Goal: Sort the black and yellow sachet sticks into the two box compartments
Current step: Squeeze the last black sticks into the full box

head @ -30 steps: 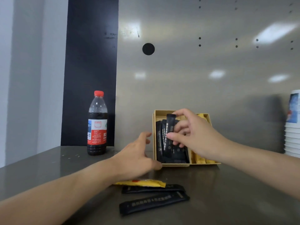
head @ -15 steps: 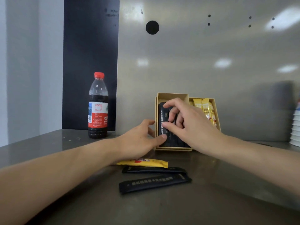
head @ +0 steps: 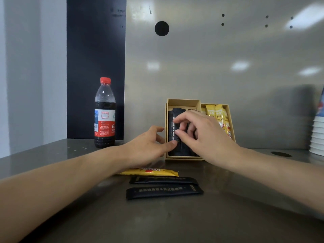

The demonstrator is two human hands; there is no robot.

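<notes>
box (head: 183,102): black sticks (head: 176,113) in left compartment, yellow sticks (head: 214,111) in right | right hand (head: 206,135) pinched one of the black sticks inside | left hand (head: 145,148) loose-fingered, thumb at box front | unsorted before box: loose yellow stick (head: 149,172), two loose black sticks (head: 164,192)

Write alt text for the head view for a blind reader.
The right hand pinches a black sachet stick in the box's left compartment, the left hand touching it; yellow sticks sit in the right. One yellow stick and two black sticks lie loose on the counter, a bottle stands left.
</notes>
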